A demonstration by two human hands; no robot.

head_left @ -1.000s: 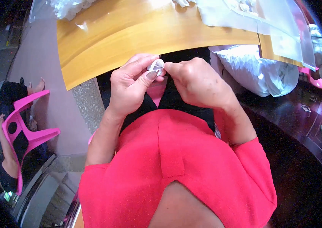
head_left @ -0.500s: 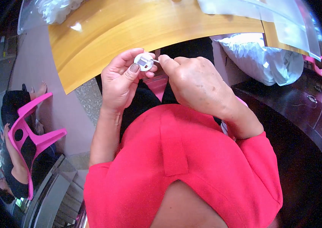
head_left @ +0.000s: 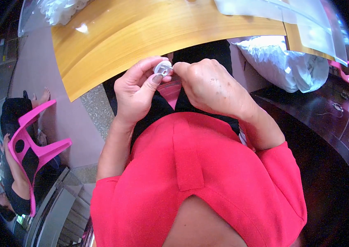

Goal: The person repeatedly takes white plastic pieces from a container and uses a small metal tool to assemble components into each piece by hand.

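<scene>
Between the thumb and fingers of my left hand [head_left: 136, 89] is a small round white plastic piece [head_left: 163, 68] with a rectangular recess in its face. It is tilted, held just off the near edge of the wooden table [head_left: 112, 49]. My right hand [head_left: 209, 84] meets it from the right, thumb and forefinger pinched at its rim. A thin light bit shows between that pinch and the disc, too small to name. The other fingers of my right hand are curled under and mostly hidden.
White crumpled material [head_left: 59, 10] lies at the table's far left. Translucent plastic trays [head_left: 261, 10] rest at the far right, above a stuffed white bag [head_left: 281, 64]. A person sits on the left by a pink plastic chair [head_left: 38, 150]. Dark wooden furniture [head_left: 306, 111] stands right.
The round white piece has shifted slightly right and tilted, its face turned more edge-on. My left hand has moved a little right with it; my right hand stays close to its rim.
</scene>
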